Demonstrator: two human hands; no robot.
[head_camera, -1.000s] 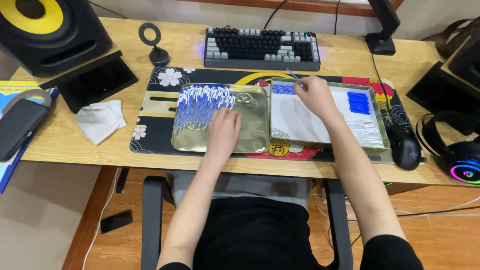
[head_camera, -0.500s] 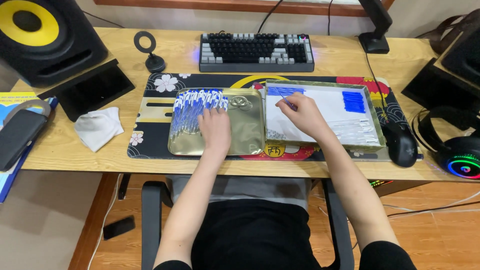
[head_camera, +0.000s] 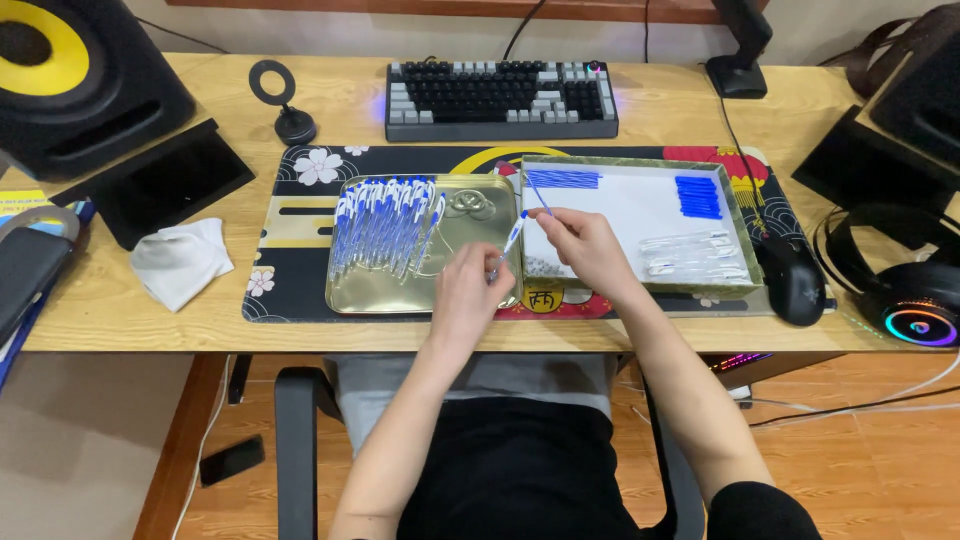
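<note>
A gold tray (head_camera: 400, 290) holds a row of blue-and-white pens (head_camera: 385, 225) at its 10 o'clock side; just right of it a shallow box (head_camera: 735, 215) carries blue refills (head_camera: 697, 196) at 1 o'clock and clear barrels (head_camera: 695, 255) at 4 o'clock. A keyboard (head_camera: 500, 100) lies at 12 o'clock, a mouse (head_camera: 790, 280) at 3, a cloth (head_camera: 180, 260) at 9. Nothing blocks the hands. Half a second ago both palms lay flat, one on each container; now they meet over the seam between the two. The left hand (head_camera: 468, 295) pinches the lower end of a pen (head_camera: 512, 237), fingers curled, and the right hand (head_camera: 585, 248) grips a thin blue refill (head_camera: 538, 192) at the pen's top.
</note>
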